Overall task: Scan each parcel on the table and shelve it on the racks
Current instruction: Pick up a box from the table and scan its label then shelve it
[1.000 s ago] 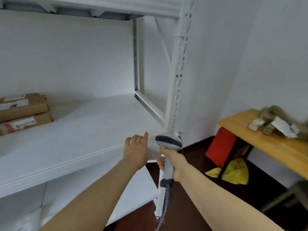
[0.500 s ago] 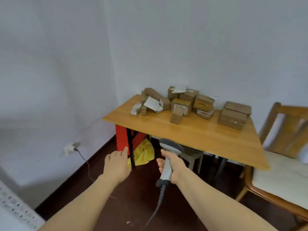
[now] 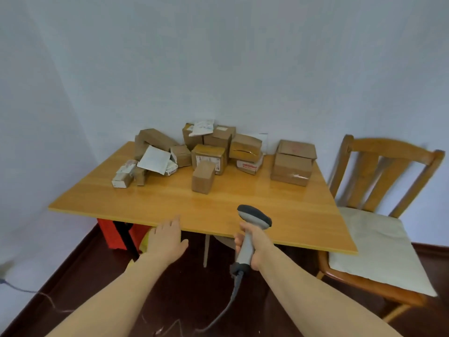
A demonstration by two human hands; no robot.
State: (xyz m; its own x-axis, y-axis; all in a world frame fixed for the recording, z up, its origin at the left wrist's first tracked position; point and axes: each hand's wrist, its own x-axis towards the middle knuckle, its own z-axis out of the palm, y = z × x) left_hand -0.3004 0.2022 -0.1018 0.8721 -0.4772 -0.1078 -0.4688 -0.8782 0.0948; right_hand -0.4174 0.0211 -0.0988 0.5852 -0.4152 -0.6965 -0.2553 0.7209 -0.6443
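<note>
Room: we face a pale blue-grey wall [image 3: 218, 57] above a dark reddish-brown floor [image 3: 194, 288].
Tabletop: a rectangular light-wood tabletop [image 3: 243, 198] stands with its far edge against the wall.
Parcels: brown cardboard parcels [image 3: 209, 156] lie heaped along the far side of the tabletop, and several carry white labels.
Front box: one small plain brown cardboard box [image 3: 203, 176] stands upright just ahead of the heap, nearest to us.
Right stack: two wider brown cardboard boxes [image 3: 292, 164] sit one on the other, apart from the heap on its right.
Envelope: a flat white padded envelope [image 3: 153, 159] leans on the left part of the heap.
Left hand: the left hand [image 3: 165, 239] is palm down with straight fingers and holds nothing. It is at the near tabletop edge, and we cannot tell whether it touches.
Right hand: the right hand [image 3: 255, 244] has its fingers wrapped round the scanner handle.
Scanner: the grey handheld barcode scanner with a dark head [image 3: 254, 216] is held upright at the near tabletop edge. Its dark cable [image 3: 233, 297] drops to the floor.
Chair: a wooden slat-back chair with a pale seat cushion [image 3: 384, 164] stands just beside the tabletop's right end.
Underneath: a red box-like object [image 3: 109, 234] is partly hidden below the tabletop.
</note>
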